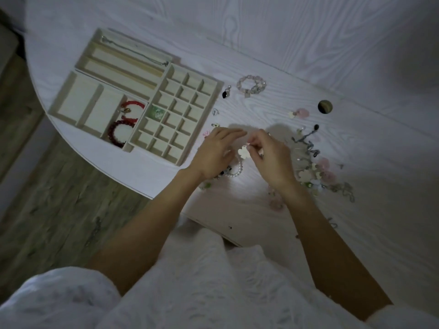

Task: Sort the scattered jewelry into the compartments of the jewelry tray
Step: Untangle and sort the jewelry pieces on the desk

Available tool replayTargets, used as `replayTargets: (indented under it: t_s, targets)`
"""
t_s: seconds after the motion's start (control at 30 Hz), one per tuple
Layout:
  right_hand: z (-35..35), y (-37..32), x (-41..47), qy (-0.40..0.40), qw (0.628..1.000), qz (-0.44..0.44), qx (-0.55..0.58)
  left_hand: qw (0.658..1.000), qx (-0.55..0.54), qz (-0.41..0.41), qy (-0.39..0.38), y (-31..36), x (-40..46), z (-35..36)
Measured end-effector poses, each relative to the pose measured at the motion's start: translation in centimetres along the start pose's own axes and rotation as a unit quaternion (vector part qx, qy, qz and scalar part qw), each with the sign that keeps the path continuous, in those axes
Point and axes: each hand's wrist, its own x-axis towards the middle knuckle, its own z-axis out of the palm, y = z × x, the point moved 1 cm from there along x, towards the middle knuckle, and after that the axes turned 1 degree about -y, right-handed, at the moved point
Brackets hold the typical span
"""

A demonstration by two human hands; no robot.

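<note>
White textured sleeves (166,293) at 6 o'clock, both bare forearms reaching up to frame centre. Right hand (273,160) pinches a small white clover-shaped charm (242,153) between thumb and fingertips, lifted just above the white wood-grain table (308,43). Left hand (217,153) just beside it at 9 o'clock of the charm, fingers straight and loose, gripping nothing, hovering over a pearl strand (237,170) and dark beads. Tangled jewelry pile (313,167) at 3 o'clock of the hands: grey chain, pink pieces, more white clover charms. Jewelry tray (140,100) at 10 o'clock of the hands, on the table near its rounded edge; red bead bracelets (123,124) in one mid-size compartment, a green item (156,113) in one small grid cell, a thin chain (135,49) in the far long slot. Further out at 12 o'clock, a clear-pink bead bracelet (251,85), a dark drop earring (225,92) beside it, near the tray's right rim. Round cable hole (325,106) at 1 o'clock.
</note>
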Motion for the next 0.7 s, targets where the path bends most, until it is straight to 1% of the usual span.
replayTargets:
  t_s: [0.07,0.1,0.2,0.27,0.33,0.4,0.47,0.5,0.53,0.6,0.7]
  targets:
    - [-1.1,-0.9,-0.2,-0.002,1.000,-0.004,0.026,0.997,-0.041,0.030,-0.056,0.1,0.2,-0.2]
    - [-1.6,-1.3,-0.2,-0.006,0.999,0.007,0.048,0.995,-0.071,0.029,-0.071,0.2,0.1,-0.6]
    - [-2.3,-2.5,-0.2,-0.031,0.988,0.059,0.138,0.974,-0.212,-0.025,-0.081,0.7,-1.4,-2.8]
    - [-2.0,-3.5,0.0,-0.063,0.974,0.082,0.203,0.953,-0.287,-0.073,-0.064,0.7,-3.0,-4.5]
    - [-1.1,-4.3,0.1,-0.105,0.955,0.102,0.257,0.935,-0.337,-0.106,-0.028,0.5,-4.7,-5.7]
    - [0.7,-5.6,0.3,-0.148,0.918,0.147,0.338,0.921,-0.362,-0.141,0.029,-0.2,-6.4,-6.6]
    - [2.0,-6.5,0.3,-0.176,0.871,0.194,0.416,0.912,-0.357,-0.182,0.088,-0.9,-7.3,-7.0]
    - [3.5,-7.3,0.8,-0.188,0.859,0.205,0.429,0.908,-0.345,-0.210,0.115,-2.1,-8.0,-7.5]
    - [4.1,-7.7,0.9,-0.190,0.860,0.208,0.426,0.906,-0.327,-0.233,0.132,-2.6,-8.2,-7.5]
    - [6.1,-8.9,1.9,-0.174,0.878,0.205,0.396,0.917,-0.257,-0.265,0.150,-4.6,-8.5,-8.0]
    - [8.9,-10.3,4.1,-0.123,0.900,0.213,0.360,0.933,-0.168,-0.270,0.167,-7.3,-7.8,-9.4]
